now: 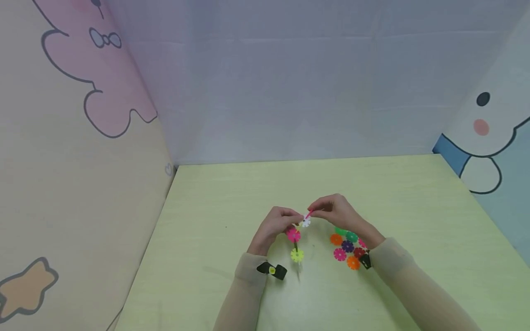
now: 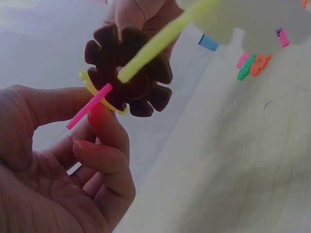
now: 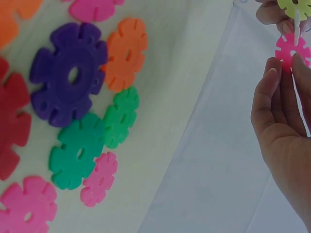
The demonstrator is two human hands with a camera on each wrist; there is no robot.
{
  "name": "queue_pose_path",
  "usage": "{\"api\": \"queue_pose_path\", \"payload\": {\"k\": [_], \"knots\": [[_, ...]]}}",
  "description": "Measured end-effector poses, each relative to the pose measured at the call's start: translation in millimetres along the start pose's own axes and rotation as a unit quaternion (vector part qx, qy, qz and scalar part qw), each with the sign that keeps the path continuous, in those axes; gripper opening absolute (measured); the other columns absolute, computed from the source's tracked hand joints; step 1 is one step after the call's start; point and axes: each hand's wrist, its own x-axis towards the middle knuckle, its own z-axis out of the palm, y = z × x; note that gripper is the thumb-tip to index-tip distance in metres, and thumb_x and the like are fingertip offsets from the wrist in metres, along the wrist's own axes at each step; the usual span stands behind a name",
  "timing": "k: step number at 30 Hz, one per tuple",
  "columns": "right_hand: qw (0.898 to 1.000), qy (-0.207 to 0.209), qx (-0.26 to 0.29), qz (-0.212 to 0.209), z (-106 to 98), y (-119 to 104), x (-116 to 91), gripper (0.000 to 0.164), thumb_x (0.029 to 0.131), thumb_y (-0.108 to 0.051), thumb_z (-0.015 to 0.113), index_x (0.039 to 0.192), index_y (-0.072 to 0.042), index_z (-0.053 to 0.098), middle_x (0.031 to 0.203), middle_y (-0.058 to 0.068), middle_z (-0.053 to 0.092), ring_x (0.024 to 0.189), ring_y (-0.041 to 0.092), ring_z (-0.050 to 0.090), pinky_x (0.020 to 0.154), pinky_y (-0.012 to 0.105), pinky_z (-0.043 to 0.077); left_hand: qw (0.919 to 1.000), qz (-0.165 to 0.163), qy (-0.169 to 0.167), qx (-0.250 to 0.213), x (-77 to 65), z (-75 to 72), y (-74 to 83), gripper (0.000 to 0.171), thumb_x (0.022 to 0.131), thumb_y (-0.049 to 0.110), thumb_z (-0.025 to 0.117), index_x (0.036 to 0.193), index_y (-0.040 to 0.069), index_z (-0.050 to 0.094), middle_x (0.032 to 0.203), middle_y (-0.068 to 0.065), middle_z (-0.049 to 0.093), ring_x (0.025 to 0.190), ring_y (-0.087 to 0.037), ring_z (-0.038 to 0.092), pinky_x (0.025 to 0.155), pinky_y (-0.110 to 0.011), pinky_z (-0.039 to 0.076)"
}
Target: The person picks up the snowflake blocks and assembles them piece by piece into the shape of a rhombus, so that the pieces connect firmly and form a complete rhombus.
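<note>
My left hand [image 1: 276, 225] pinches a chain of notched, flower-shaped plastic discs. A pink disc [image 1: 293, 235] and a yellow-green disc [image 1: 297, 255] hang below its fingers. In the left wrist view a dark brown disc [image 2: 146, 92] is close to the fingertips, with a pink disc [image 2: 90, 107] seen edge-on. Between my hands is a white disc [image 1: 306, 222]. My right hand [image 1: 337, 214] pinches a pink disc [image 3: 284, 48], which touches the white one. Whether their slots are joined I cannot tell.
Several loose discs lie on the table right of the chain, under my right forearm, among them a purple disc [image 3: 60, 92], an orange disc [image 1: 353, 263] and a green disc [image 3: 80, 155]. A pale wall [image 1: 269, 92] stands behind the table [image 1: 207, 193].
</note>
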Motion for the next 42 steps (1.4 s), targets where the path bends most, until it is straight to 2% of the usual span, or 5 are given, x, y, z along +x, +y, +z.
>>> {"api": "queue_pose_path", "payload": {"k": [2, 13, 20, 28, 42], "knots": [[1.0, 0.001, 0.001, 0.003, -0.7, -6.3, -1.4, 0.013, 0.087, 0.002, 0.067, 0.1, 0.004, 0.07, 0.095, 0.015, 0.069, 0.086, 0.028, 0.066, 0.078, 0.031, 0.052, 1.0, -0.004, 0.006, 0.006, 0.1, 0.2, -0.1, 0.017, 0.086, 0.018, 0.072, 0.088, 0.001, 0.075, 0.073, -0.007, 0.065, 0.052, -0.012, 0.055, 0.05, -0.023, 0.045], [0.994, 0.041, -0.083, 0.05, -7.4, 43.8, 0.0, 0.02, 0.09, -0.01, 0.068, 0.107, -0.002, 0.07, 0.103, 0.011, 0.068, 0.092, 0.021, 0.064, 0.08, 0.039, 0.052, 0.9996, -0.011, 0.018, 0.02, 0.6, -4.4, 1.6, 0.017, 0.084, 0.02, 0.074, 0.086, 0.003, 0.075, 0.081, -0.014, 0.067, 0.058, -0.015, 0.056, 0.053, -0.026, 0.046], [0.989, 0.022, -0.131, 0.067, -16.2, 56.6, -9.5, 0.02, 0.09, -0.009, 0.068, 0.108, -0.001, 0.069, 0.103, 0.012, 0.067, 0.092, 0.024, 0.062, 0.079, 0.041, 0.052, 0.9995, -0.012, 0.02, 0.021, -0.3, -6.7, 1.5, 0.016, 0.084, 0.02, 0.074, 0.086, 0.004, 0.075, 0.076, -0.009, 0.066, 0.06, -0.014, 0.056, 0.053, -0.026, 0.046], [0.978, -0.007, -0.171, 0.121, -33.9, 72.4, -23.8, 0.024, 0.089, -0.008, 0.065, 0.111, -0.001, 0.068, 0.106, 0.011, 0.065, 0.096, 0.031, 0.057, 0.081, 0.046, 0.049, 0.9994, -0.006, 0.026, 0.021, -1.0, -8.7, 1.5, 0.017, 0.084, 0.021, 0.074, 0.086, 0.005, 0.075, 0.083, -0.017, 0.067, 0.062, -0.015, 0.057, 0.055, -0.027, 0.048], [0.969, -0.043, -0.166, 0.176, -50.9, 95.0, -51.7, 0.028, 0.079, -0.011, 0.077, 0.105, -0.003, 0.068, 0.099, 0.007, 0.063, 0.089, 0.026, 0.055, 0.08, 0.045, 0.049, 0.9991, -0.009, 0.042, -0.001, -0.4, -11.1, 0.0, 0.018, 0.084, 0.021, 0.074, 0.087, 0.003, 0.074, 0.076, -0.009, 0.066, 0.058, -0.015, 0.056, 0.053, -0.026, 0.048]]}}
